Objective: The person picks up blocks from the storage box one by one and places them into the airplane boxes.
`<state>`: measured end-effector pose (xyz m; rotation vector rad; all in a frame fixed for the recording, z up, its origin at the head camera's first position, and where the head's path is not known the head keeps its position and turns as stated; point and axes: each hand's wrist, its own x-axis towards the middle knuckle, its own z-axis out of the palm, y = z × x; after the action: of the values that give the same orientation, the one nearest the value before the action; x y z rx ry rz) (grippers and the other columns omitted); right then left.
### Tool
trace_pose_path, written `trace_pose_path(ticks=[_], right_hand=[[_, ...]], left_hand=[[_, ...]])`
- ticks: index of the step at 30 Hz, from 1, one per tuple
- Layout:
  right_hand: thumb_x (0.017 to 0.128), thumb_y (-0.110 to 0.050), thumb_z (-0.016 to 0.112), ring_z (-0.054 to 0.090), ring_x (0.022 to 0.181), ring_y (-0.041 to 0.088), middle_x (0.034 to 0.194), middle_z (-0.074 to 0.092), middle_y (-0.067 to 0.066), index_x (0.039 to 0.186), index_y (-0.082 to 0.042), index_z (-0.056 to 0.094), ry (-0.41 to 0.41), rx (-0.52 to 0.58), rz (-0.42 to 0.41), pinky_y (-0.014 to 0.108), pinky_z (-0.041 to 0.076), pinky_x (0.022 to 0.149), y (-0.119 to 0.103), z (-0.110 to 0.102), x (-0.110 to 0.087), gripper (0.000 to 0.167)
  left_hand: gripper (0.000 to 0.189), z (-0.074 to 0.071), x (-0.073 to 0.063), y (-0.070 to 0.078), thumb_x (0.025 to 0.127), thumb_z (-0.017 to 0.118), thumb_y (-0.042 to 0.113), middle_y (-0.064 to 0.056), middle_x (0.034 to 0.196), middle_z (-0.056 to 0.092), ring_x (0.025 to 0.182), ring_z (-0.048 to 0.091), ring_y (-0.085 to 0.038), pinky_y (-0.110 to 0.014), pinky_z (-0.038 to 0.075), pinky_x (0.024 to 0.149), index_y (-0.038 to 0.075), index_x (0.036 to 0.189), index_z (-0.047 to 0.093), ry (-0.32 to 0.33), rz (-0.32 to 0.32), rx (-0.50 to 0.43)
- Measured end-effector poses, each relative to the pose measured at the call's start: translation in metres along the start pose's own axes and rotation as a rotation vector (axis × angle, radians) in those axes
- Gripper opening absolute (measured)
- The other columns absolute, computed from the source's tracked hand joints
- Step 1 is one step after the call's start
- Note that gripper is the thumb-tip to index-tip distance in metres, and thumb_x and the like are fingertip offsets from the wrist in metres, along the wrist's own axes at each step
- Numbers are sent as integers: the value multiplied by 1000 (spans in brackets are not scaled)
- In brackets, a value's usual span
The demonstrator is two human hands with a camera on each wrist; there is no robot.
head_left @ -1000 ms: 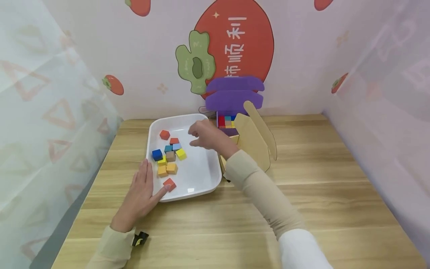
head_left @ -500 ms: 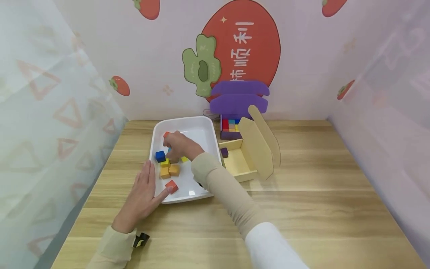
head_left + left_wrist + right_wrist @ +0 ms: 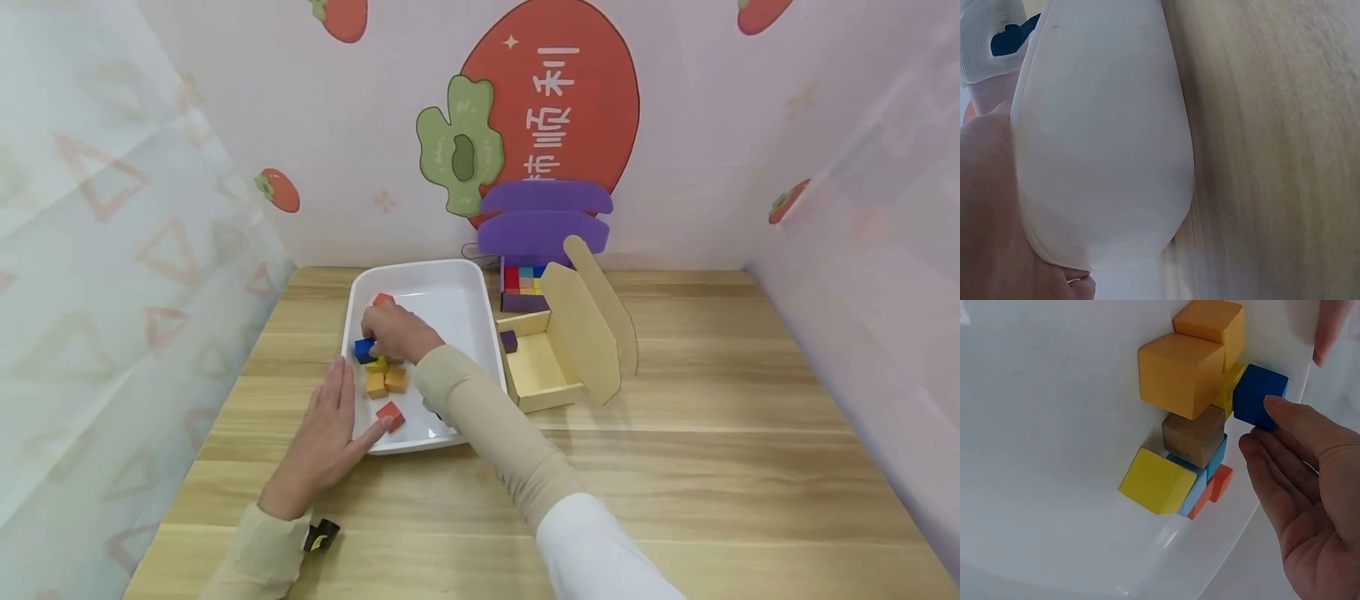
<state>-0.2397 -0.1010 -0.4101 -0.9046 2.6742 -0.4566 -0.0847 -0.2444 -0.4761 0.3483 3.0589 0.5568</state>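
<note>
A white tray (image 3: 457, 333) holds several coloured wooden cubes. My right hand (image 3: 401, 332) reaches over its left part. In the right wrist view, the thumb and fingers of that hand (image 3: 1316, 469) pinch a dark blue cube (image 3: 1261, 394). Beside it lie a brown cube (image 3: 1192, 434), a yellow cube (image 3: 1159, 481), orange cubes (image 3: 1179, 372) and blue and red ones partly covered. My left hand (image 3: 322, 437) rests along the tray's left rim, fingers straight, its thumb over the front corner by a red cube (image 3: 390, 415).
Right of the tray, an open cream box (image 3: 540, 367) holds a dark purple cube (image 3: 508, 341). Behind it stands an open purple box (image 3: 525, 302) filled with coloured cubes. A patterned wall rises behind the wooden table (image 3: 675, 467).
My right hand has moved left and down from the tray's right side to the blue cube and now pinches it. My left hand stays at the rim. The view has shifted slightly.
</note>
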Motion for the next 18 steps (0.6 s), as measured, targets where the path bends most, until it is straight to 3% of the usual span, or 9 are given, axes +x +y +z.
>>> trace_pose_path(ticks=[9, 14, 18], right_hand=[[95, -28, 80, 66, 84, 14, 92, 73, -3, 105, -12, 77, 10, -17, -11, 19, 58, 78, 9, -11, -16, 19], [93, -31, 82, 65, 82, 13, 90, 73, -5, 101, -13, 77, 59, 16, -21, 19, 58, 77, 23, -21, -38, 20], [92, -31, 83, 65, 82, 16, 89, 73, -1, 101, -11, 77, 127, 99, 27, 21, 59, 76, 39, -32, -62, 22]], left_hand=[[108, 0, 2, 0, 102, 52, 64, -23, 178, -6, 165, 3, -44, -68, 14, 131, -8, 166, 1, -3, 9, 4], [109, 0, 1, 1, 102, 51, 65, -24, 177, -7, 165, 3, -46, -69, 15, 130, -9, 165, 0, -14, 1, 10], [111, -1, 1, 3, 102, 51, 67, -23, 178, -9, 164, 2, -46, -70, 15, 130, -7, 166, -2, -28, -19, 10]])
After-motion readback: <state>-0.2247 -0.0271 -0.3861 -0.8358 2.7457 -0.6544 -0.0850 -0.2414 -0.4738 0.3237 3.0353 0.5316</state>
